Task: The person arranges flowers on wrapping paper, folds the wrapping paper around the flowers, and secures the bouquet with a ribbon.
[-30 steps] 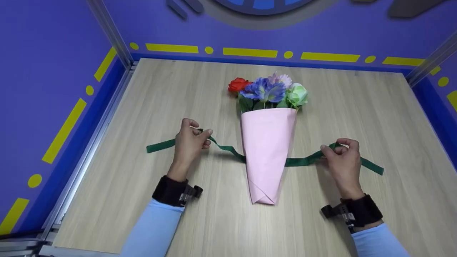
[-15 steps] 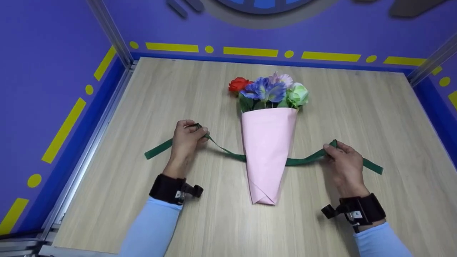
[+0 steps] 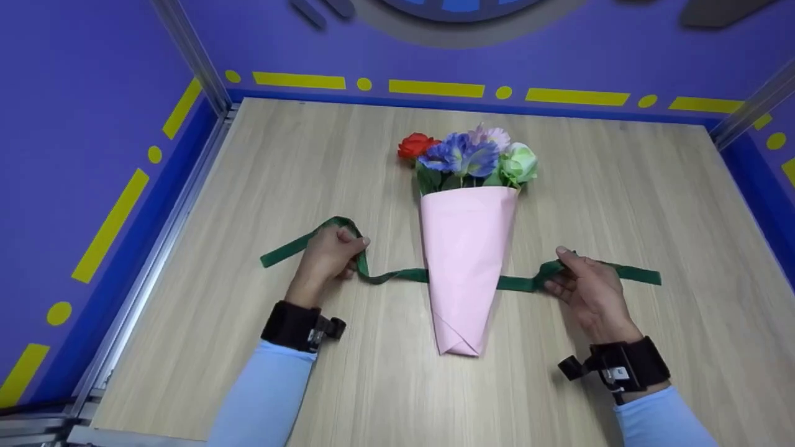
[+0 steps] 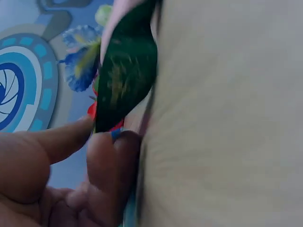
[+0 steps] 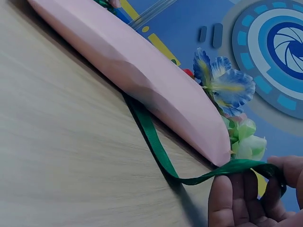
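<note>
A bouquet of red, blue-violet, pink and pale green flowers (image 3: 463,155) lies on the table in pink wrapping paper (image 3: 469,261). Beneath the wrap runs a dark green ribbon (image 3: 514,284), coming out on both sides. On the left, my left hand (image 3: 329,254) pinches it between thumb and fingers; its free end lies beyond the hand. My right hand (image 3: 590,288) holds the other length, thumb on top and fingers below, as the right wrist view shows. In the left wrist view the ribbon (image 4: 128,66) rises broad and twisted from the fingertips.
The light wood table (image 3: 372,385) is bordered by blue-violet panels (image 3: 435,56) with yellow markings at the back and sides. A metal rail (image 3: 155,261) follows the left edge. Each wrist wears a black strap (image 3: 292,326) with a small camera.
The left ribbon stretch was pulled straighter half a second ago and now hangs in a slack curve. My right hand has turned, its fingers now under the ribbon. The bouquet stays put.
</note>
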Demonstrator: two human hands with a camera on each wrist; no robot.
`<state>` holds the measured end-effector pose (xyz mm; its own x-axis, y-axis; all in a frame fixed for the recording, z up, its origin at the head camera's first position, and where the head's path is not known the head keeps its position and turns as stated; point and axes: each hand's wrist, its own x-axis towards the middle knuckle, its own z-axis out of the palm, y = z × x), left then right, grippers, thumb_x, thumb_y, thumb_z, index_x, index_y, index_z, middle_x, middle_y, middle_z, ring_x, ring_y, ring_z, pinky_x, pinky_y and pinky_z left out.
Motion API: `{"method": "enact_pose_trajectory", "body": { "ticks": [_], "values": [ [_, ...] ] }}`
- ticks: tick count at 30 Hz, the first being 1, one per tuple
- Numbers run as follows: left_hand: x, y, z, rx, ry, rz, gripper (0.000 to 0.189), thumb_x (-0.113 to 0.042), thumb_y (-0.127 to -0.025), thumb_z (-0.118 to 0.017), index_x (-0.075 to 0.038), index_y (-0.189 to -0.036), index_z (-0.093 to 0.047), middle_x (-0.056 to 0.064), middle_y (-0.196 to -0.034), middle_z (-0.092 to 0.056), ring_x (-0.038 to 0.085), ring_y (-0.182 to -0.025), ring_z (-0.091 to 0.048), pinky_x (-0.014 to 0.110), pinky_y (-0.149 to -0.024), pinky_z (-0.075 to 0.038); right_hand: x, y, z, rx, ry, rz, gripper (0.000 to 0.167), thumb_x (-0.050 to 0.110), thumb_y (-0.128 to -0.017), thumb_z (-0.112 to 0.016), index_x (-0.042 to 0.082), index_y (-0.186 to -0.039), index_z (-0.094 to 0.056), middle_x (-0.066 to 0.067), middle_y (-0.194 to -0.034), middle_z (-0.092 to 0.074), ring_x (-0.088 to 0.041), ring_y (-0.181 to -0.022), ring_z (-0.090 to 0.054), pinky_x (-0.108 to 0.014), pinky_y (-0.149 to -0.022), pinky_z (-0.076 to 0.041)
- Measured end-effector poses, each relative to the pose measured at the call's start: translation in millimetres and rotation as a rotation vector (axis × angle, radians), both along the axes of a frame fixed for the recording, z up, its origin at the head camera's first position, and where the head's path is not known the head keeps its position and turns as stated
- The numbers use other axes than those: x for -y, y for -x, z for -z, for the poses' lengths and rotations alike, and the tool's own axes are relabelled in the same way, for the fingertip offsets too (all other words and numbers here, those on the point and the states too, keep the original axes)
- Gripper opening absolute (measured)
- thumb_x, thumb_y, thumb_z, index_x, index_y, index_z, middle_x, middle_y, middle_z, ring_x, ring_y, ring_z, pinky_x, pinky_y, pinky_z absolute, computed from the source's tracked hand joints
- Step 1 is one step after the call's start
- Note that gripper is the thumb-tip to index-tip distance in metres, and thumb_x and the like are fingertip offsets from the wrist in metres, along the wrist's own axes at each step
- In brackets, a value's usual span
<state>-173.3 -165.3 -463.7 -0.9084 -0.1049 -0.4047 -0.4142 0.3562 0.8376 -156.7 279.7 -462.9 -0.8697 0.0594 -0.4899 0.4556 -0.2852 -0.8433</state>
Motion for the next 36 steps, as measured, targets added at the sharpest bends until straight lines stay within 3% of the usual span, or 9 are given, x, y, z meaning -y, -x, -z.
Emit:
{"method": "enact_pose_trajectory", "body": {
  "ticks": [3, 7, 10, 13, 17, 20, 24, 29, 36],
  "values": [
    [0.2, -0.4, -2.7, 0.045, 0.08, 0.052, 0.031, -0.023, -0.102, -0.071, -0.004, -0.12, -0.054, 0.011, -0.083, -0.069, 0.015, -0.056, -0.065, 0.026, -0.054, -0.055, 0.3, -0.3, 1.0, -0.014, 0.014, -0.01, 0.022, 0.027, -0.099, -0.076, 0.006, -0.094, -0.072, -0.002, -0.086, -0.074, -0.016, -0.081, -0.073, -0.031, -0.08, -0.062],
    [-0.4, 1.2, -3.5, 0.044, -0.009, 0.038, 0.043, -0.007, -0.099, -0.07, -0.001, -0.134, -0.046, 0.017, -0.104, -0.068, 0.014, -0.06, -0.065, 0.027, -0.059, -0.057, 2.3, -0.7, 1.2, -0.033, 0.01, 0.006, 0.018, 0.02, -0.099, -0.077, 0.009, -0.093, -0.065, 0.0, -0.089, -0.073, -0.014, -0.081, -0.072, -0.029, -0.078, -0.06],
    [0.7, 3.1, -2.5, 0.02, -0.179, -0.015, 0.052, -0.002, -0.097, -0.069, 0.004, -0.142, -0.044, 0.017, -0.116, -0.065, 0.012, -0.065, -0.066, 0.025, -0.063, -0.057, 5.0, -0.7, 0.3, -0.035, -0.006, 0.049, 0.023, 0.015, -0.096, -0.08, 0.011, -0.092, -0.058, 0.003, -0.088, -0.07, -0.012, -0.08, -0.069, -0.027, -0.076, -0.058],
    [3.2, 5.5, -1.9, 0.013, -0.424, -0.056, 0.05, 0.0, -0.097, -0.069, 0.008, -0.141, -0.049, 0.011, -0.108, -0.067, 0.011, -0.069, -0.064, 0.023, -0.065, -0.054, 7.4, -0.5, -1.4, -0.039, 0.03, 0.103, 0.026, 0.013, -0.095, -0.08, 0.011, -0.091, -0.055, 0.004, -0.086, -0.066, -0.01, -0.081, -0.065, -0.027, -0.078, -0.054],
    [6.0, 8.6, -0.8, 0.045, -0.763, -0.096, 0.025, 0.001, -0.099, -0.068, 0.006, -0.123, -0.062, 0.006, -0.092, -0.074, 0.01, -0.069, -0.064, 0.022, -0.063, -0.052, 8.0, -0.5, -3.9, -0.028, 0.192, 0.172, 0.023, 0.007, -0.097, -0.077, 0.01, -0.085, -0.057, 0.003, -0.083, -0.064, -0.011, -0.084, -0.064, -0.029, -0.085, -0.051],
    [5.8, 8.4, -2.1, 0.069, -0.914, -0.125, 0.008, -0.002, -0.099, -0.07, 0.001, -0.106, -0.067, 0.007, -0.089, -0.077, 0.01, -0.068, -0.067, 0.022, -0.061, -0.053, 7.6, -0.8, -5.7, -0.011, 0.317, 0.209, 0.022, 0.005, -0.098, -0.074, 0.009, -0.085, -0.057, 0.002, -0.085, -0.062, -0.011, -0.086, -0.061, -0.028, -0.085, -0.046],
    [3.0, 6.4, -5.5, 0.076, -0.981, -0.142, 0.006, -0.006, -0.1, -0.07, -0.003, -0.095, -0.069, 0.008, -0.087, -0.077, 0.011, -0.067, -0.069, 0.022, -0.061, -0.055, 8.7, -0.6, -8.2, -0.03, 0.368, 0.234, 0.023, 0.005, -0.099, -0.073, 0.009, -0.087, -0.053, 0.002, -0.087, -0.06, -0.011, -0.084, -0.058, -0.027, -0.077, -0.04],
    [2.2, 3.7, -6.1, 0.07, -1.031, -0.177, 0.016, -0.009, -0.104, -0.066, -0.002, -0.091, -0.073, 0.006, -0.079, -0.075, 0.011, -0.064, -0.069, 0.023, -0.06, -0.057, 9.1, -1.4, -10.4, -0.075, 0.327, 0.212, 0.02, 0.01, -0.099, -0.075, 0.009, -0.088, -0.058, 0.003, -0.083, -0.06, -0.012, -0.08, -0.058, -0.028, -0.078, -0.041],
    [0.1, -1.7, -7.1, 0.076, -1.194, -0.203, 0.014, 0.001, -0.105, -0.06, 0.002, -0.104, -0.074, 0.009, -0.082, -0.076, 0.013, -0.07, -0.072, 0.022, -0.065, -0.059, 4.4, -2.5, -13.5, -0.124, 0.387, 0.13, 0.002, 0.01, -0.104, -0.066, 0.01, -0.106, -0.066, 0.004, -0.085, -0.064, -0.012, -0.085, -0.06, -0.03, -0.084, -0.041]
  ]
}}
